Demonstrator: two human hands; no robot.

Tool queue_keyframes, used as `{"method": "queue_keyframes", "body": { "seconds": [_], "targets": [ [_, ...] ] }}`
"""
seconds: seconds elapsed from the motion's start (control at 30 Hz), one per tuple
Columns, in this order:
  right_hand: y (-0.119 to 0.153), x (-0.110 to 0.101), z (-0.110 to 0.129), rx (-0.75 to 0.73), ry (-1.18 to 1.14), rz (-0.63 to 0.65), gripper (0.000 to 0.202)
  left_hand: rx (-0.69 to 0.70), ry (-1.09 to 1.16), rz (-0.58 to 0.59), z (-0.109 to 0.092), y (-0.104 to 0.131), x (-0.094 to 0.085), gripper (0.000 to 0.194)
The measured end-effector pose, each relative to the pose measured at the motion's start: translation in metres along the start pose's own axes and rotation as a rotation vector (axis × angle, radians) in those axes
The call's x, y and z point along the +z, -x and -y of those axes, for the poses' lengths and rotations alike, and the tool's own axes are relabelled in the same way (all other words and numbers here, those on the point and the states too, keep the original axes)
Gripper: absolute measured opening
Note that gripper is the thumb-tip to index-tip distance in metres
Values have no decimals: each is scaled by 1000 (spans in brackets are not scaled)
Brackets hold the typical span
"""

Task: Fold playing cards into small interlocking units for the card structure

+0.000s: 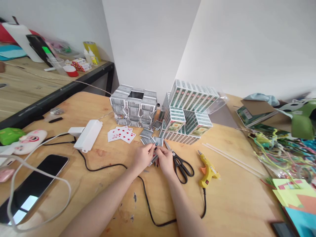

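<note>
My left hand and my right hand meet over the middle of the table, fingers pinched on a playing card that they mostly cover. Several grey-backed cards lie just beyond my fingertips. To their left, a fan of face-up red diamond cards rests on the wood. Behind them stands a box-like structure made of folded playing cards, with a dark opening in its top. Black-handled scissors lie beside my right hand, their blades pointing away from me.
A yellow glue gun lies at right, its black cord looping under my forearms. Stacked card boxes stand at the back, near two white glue sticks. At left are a white power strip, a phone and a white cable.
</note>
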State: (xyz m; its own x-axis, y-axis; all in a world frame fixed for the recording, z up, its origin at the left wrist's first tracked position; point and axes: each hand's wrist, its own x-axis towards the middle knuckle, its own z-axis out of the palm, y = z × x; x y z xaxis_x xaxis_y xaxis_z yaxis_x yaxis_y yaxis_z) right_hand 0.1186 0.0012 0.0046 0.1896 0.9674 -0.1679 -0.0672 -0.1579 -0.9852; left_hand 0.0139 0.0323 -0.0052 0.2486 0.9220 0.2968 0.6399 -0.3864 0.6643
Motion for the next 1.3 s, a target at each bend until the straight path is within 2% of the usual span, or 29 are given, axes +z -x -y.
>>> {"method": "queue_keyframes", "body": {
  "seconds": [0.17, 0.37, 0.47, 0.57, 0.67, 0.77, 0.9, 1.1, 1.3],
  "targets": [
    [0, -2, 1, 0, 3, 20, 26, 57, -75, -37, 0, 0, 0, 37],
    [0, -5, 1, 8, -34, 112, 34, -12, -6, -53, 1, -3, -2, 39],
    [0, -6, 1, -9, -48, 124, 32, -30, 25, -70, 2, -4, -4, 36],
    [-2, -6, 0, -63, -47, 61, 24, -3, 142, -110, 2, -7, -6, 28],
    [-4, -7, -4, -139, -16, -56, 23, 96, 237, -126, 4, -9, -7, 25],
    [-4, -10, -9, -233, 70, -158, 22, 209, 202, -125, 4, -9, -6, 22],
    [-1, -13, -16, -405, 308, -289, 18, 294, 145, -165, 5, -6, -6, 16],
    [2, -14, -19, -530, 525, -359, 19, 373, 98, -233, 5, -3, -8, 15],
    [4, -13, -14, -590, 610, -372, 17, 349, 63, -248, 2, 0, -6, 21]
  ]
}}
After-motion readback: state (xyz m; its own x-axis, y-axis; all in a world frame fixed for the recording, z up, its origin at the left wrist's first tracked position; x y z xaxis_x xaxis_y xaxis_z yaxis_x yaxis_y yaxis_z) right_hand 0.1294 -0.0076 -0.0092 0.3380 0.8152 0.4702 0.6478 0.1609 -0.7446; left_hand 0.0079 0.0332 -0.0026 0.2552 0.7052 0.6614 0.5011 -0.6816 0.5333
